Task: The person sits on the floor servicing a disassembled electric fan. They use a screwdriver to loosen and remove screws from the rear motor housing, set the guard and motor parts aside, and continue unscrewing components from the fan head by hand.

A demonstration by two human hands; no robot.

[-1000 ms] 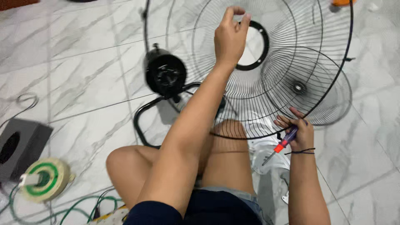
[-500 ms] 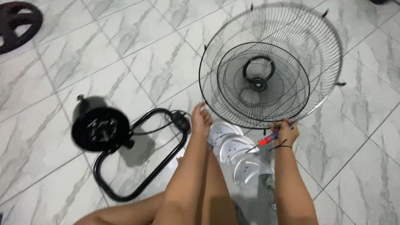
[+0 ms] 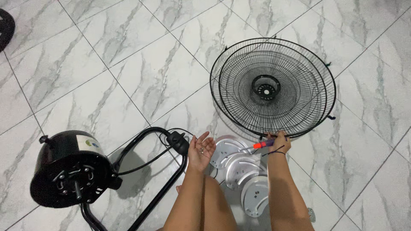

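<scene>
My left hand (image 3: 200, 150) is held palm up above the floor, fingers apart, with a few small dark screws lying in the palm. My right hand (image 3: 275, 144) grips a screwdriver (image 3: 258, 146) with a red and purple handle and touches the near rim of the black wire fan guards (image 3: 274, 87), which lie stacked flat on the tiles. Silver fan blades (image 3: 242, 169) lie between my forearms, partly hidden by them.
A black fan motor housing (image 3: 70, 169) sits at lower left on a black tube stand (image 3: 158, 188), with a cable and plug (image 3: 177, 141) near my left hand. A black round part (image 3: 5, 26) shows at the top left edge. White marble tiles (image 3: 128, 64) cover the floor.
The fan guards went from being held up to lying flat on the floor. My left hand let go of them and now lies palm up with screws. The view shifted left.
</scene>
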